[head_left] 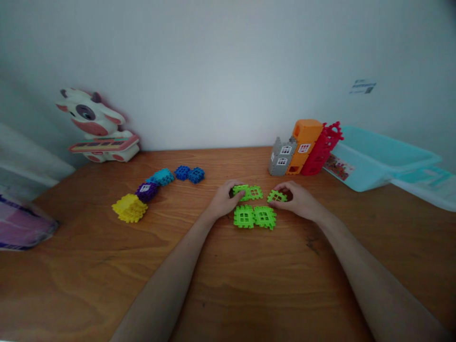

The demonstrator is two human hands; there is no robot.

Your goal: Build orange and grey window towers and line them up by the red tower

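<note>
My left hand (225, 199) is closed on the left end of a pair of green interlocking building tiles (255, 192), its thumb lying over them. A single green window tile (277, 196) is gripped between the thumb and fingers of my right hand (298, 201), a small gap to the right of that pair. Just below, two more green window tiles (254, 217) lie side by side on the wooden table (228, 275), their edges touching, with neither hand on them.
Yellow (130, 208), purple (146, 191), light blue (162, 177) and dark blue tile stacks (189, 174) lie to the left. Behind my right hand stand grey, orange and red blocks (307, 147) beside a turquoise bin (381, 156). A cow toy keyboard (103, 130) stands back left.
</note>
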